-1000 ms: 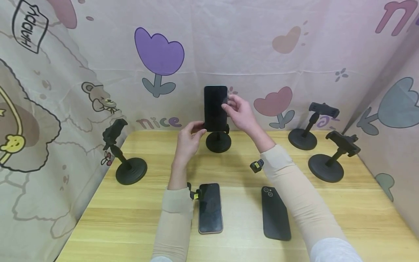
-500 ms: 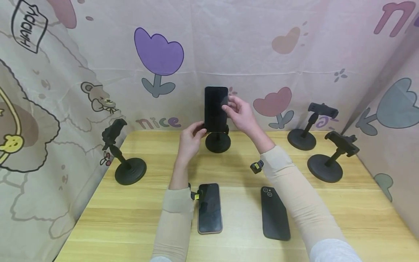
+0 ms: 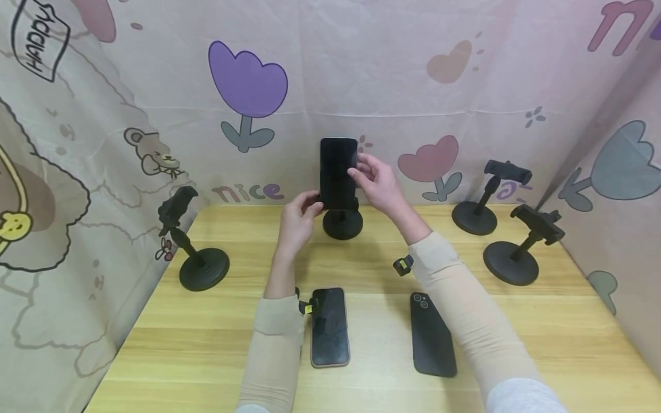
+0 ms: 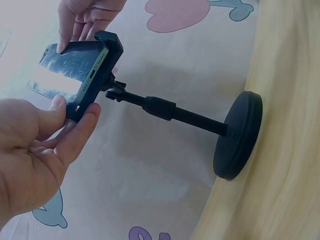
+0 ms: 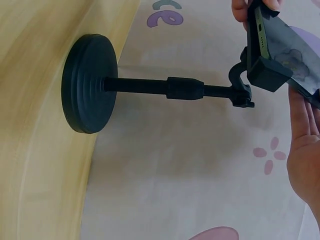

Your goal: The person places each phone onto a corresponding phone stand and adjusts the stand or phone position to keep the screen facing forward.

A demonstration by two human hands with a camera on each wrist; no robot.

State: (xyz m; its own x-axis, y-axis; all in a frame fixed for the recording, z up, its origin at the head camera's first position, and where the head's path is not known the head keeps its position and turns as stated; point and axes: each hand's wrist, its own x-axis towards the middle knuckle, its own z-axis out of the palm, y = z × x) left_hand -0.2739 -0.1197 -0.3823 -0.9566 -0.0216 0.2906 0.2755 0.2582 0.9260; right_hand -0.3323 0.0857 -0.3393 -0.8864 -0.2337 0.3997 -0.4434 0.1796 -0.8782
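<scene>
A smartphone with a dark screen stands upright in the clamp of a black phone stand at the table's back edge. My left hand pinches the lower left corner, thumb in front and fingers behind, at the clamp's jaw. On the opposite side, my right hand pinches the phone's right edge with the thumb on the screen. In the left wrist view the phone sits between the clamp's black ends. The right wrist view shows the stand's thin pole and round base.
Two phones lie in front: one screen up, another back up, partly under my right forearm. Black stands with bare clamps are at the left, back right and right. A patterned cloth hangs behind the table.
The phone and right hand have come down very slightly against the backdrop. Both hands keep their hold, and the head view has shifted a little.
</scene>
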